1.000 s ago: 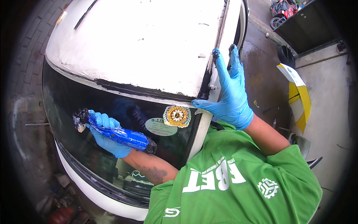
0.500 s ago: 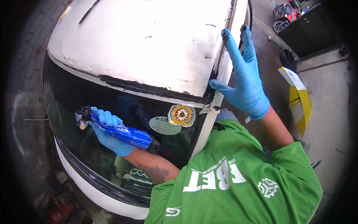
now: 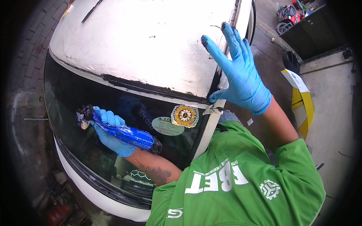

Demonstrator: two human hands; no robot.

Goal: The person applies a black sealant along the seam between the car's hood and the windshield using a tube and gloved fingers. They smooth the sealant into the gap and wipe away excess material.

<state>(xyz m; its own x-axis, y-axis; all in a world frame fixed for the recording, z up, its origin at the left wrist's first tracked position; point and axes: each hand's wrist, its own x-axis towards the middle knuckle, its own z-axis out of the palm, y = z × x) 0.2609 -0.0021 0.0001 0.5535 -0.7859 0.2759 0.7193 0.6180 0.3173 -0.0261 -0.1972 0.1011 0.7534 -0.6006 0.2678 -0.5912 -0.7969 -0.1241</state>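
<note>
My left hand [image 3: 116, 144], in a blue glove, grips a blue foil sealant tube [image 3: 132, 136] in front of the windshield. Black paste coats the tube's far end, and its other end is dark and crumpled. My right hand [image 3: 243, 77], also gloved in blue, is open with its fingers spread above the right edge of the white vehicle roof [image 3: 139, 52]. Black smears cover its fingertips. Its thumb is at the black sealant strip [image 3: 151, 89] by the roof's corner; whether it touches cannot be told. That strip runs along the seam between roof and windshield [image 3: 75, 86].
Two stickers, one round [image 3: 184, 115] and one oval [image 3: 167, 126], are on the glass near the right pillar. A yellow and white board [image 3: 303, 105] stands at the right, with a tire [image 3: 290, 62] behind it. A red motorcycle [image 3: 288, 19] is farther back.
My right hand has shifted left and turned, its fingers now reaching over the roof edge and its thumb lower at the corner. The left hand and the sealant tube stay almost in place.
</note>
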